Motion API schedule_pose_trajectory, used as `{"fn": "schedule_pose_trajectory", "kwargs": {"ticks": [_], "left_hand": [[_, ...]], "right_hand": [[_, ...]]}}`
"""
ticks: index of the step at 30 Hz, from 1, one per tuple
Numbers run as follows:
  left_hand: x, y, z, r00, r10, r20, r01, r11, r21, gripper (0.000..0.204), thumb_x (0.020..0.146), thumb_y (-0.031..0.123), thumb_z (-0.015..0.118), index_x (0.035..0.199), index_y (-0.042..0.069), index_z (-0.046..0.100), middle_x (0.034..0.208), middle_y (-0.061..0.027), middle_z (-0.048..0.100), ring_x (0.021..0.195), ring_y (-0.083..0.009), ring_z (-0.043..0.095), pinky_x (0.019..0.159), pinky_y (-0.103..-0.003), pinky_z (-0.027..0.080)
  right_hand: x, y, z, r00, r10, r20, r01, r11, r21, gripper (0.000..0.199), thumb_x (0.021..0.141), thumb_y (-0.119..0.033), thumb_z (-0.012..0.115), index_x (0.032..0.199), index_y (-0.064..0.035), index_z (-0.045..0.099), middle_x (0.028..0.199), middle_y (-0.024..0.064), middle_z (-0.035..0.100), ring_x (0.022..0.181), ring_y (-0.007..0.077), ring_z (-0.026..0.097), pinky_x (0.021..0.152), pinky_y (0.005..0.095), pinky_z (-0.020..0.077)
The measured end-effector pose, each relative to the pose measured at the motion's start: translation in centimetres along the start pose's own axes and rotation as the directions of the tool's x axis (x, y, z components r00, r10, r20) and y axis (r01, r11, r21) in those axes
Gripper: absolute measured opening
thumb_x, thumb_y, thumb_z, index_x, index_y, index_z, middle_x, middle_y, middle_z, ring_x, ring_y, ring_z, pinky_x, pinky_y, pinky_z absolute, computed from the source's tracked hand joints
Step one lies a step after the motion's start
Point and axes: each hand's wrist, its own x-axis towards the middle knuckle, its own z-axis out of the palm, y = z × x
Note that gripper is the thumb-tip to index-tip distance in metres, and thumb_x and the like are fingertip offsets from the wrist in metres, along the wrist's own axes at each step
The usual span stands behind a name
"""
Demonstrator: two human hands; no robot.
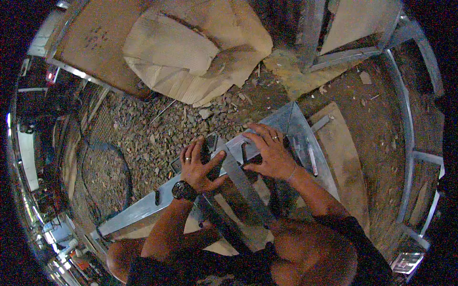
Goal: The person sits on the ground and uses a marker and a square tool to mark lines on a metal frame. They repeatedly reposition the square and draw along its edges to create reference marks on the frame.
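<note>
At the left, a dark cable [128, 174] loops beside rough, loose gravel [143, 128], which leaves open room on the far side of a metal frame. The frame's long grey bar [131, 212], straight-edged and flat-faced, slants from near left to far right. The left hand [198, 167], wearing a ring and a black watch [183, 190], is at this bar, fingers loosely parted and thumb pointing right; whether it grips anything, I cannot tell. Far from the hands lies torn, creased cardboard [191, 52]. Between the hands, a narrower metal crossbar [245, 183] meets the long bar and runs toward the person. The right hand [274, 150] rests bent fingers on the long bar's top, thumb apart from them; a firm grip cannot be confirmed. Just right, the bar reaches a pointed corner, where a second bar [322, 176] turns nearward, carrying a slim white stick [312, 162]. Farther right come a flat cardboard sheet [350, 162], open brown dirt [381, 143] and curved-looking metal tubing [408, 124].
</note>
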Motion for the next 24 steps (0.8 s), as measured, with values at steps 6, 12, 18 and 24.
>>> {"fn": "schedule_pose_trajectory", "kwargs": {"ticks": [6, 12, 18, 24], "left_hand": [[-0.4, -0.6, 0.2, 0.997, 0.039, -0.060, -0.041, 0.999, -0.026, 0.076, 0.068, 0.059, 0.088, 0.140, 0.041, 0.069, 0.169, -0.0269, 0.030, 0.149, -0.0518, 0.037, 0.119, -0.067, 0.026], [-0.2, 0.0, -0.2, 0.999, 0.022, -0.029, -0.022, 1.000, -0.002, 0.078, 0.067, 0.057, 0.089, 0.141, 0.043, 0.068, 0.169, -0.0272, 0.030, 0.148, -0.0510, 0.037, 0.119, -0.066, 0.028], [-0.5, -0.3, -0.2, 1.000, 0.015, 0.005, -0.015, 1.000, 0.012, 0.081, 0.067, 0.059, 0.088, 0.142, 0.043, 0.066, 0.169, -0.0272, 0.029, 0.149, -0.0505, 0.036, 0.119, -0.067, 0.027], [-0.6, -0.7, 0.0, 1.000, 0.030, -0.003, -0.030, 1.000, -0.003, 0.081, 0.066, 0.059, 0.087, 0.143, 0.042, 0.066, 0.168, -0.0275, 0.029, 0.149, -0.0503, 0.036, 0.120, -0.067, 0.025]], "right_hand": [[-1.0, 0.3, -0.4, 1.000, 0.019, -0.017, -0.016, 0.990, 0.141, 0.093, 0.076, -0.040, 0.091, 0.152, -0.0085, 0.047, 0.162, 0.0170, 0.039, 0.150, 0.0406, 0.037, 0.124, 0.0553, 0.0299], [-2.7, -1.0, -0.4, 0.964, 0.057, -0.261, 0.006, 0.972, 0.236, 0.074, 0.081, -0.027, 0.090, 0.144, -0.0047, 0.056, 0.153, 0.0177, 0.050, 0.142, 0.0387, 0.048, 0.119, 0.0500, 0.0404], [-6.1, -1.5, -2.4, 0.837, 0.278, -0.472, -0.211, 0.959, 0.192, 0.048, 0.086, -0.012, 0.084, 0.130, -0.0035, 0.065, 0.140, 0.0183, 0.061, 0.131, 0.0376, 0.057, 0.113, 0.0483, 0.0462], [-9.9, -0.1, -4.0, 0.586, 0.521, -0.621, -0.567, 0.811, 0.145, 0.032, 0.094, -0.006, 0.075, 0.125, -0.0017, 0.067, 0.127, 0.0162, 0.065, 0.122, 0.0336, 0.062, 0.105, 0.0459, 0.0503]]}}
